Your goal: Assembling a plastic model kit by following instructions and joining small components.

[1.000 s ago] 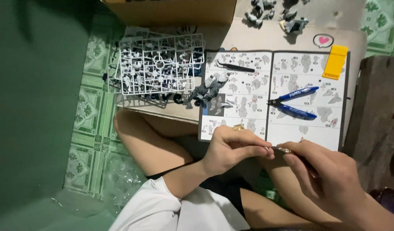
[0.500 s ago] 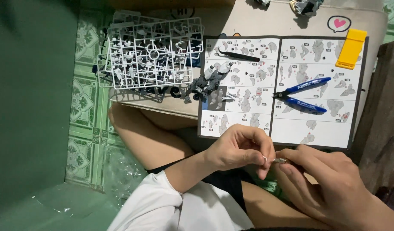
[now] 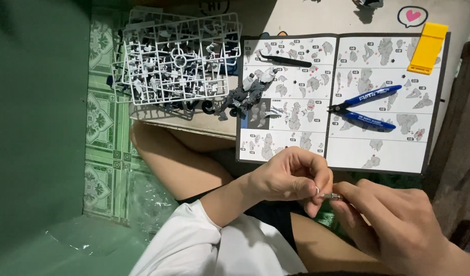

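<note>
My left hand [image 3: 291, 179] is curled, its fingertips pinching a tiny light plastic part [image 3: 317, 190] over my lap. My right hand [image 3: 393, 225] holds a thin metal hobby knife [image 3: 331, 196], whose tip touches that part. Both hands meet just below the open instruction booklet [image 3: 378, 153]. The part is mostly hidden by my fingers.
On the booklet lie blue-handled nippers [image 3: 367, 108], black tweezers [image 3: 286, 60] and a yellow holder [image 3: 427, 47]. A partly built grey model figure [image 3: 247, 94] stands by the stacked white part frames [image 3: 181, 59] on the low table [image 3: 306, 20]. Green patterned floor tiles [image 3: 104, 163] lie left; a dark wooden surface [image 3: 459, 153] lies right.
The view has shifted slightly, so the table and booklet sit higher in frame. My hands stay together with the knife tip on the small part, moved a little lower and right.
</note>
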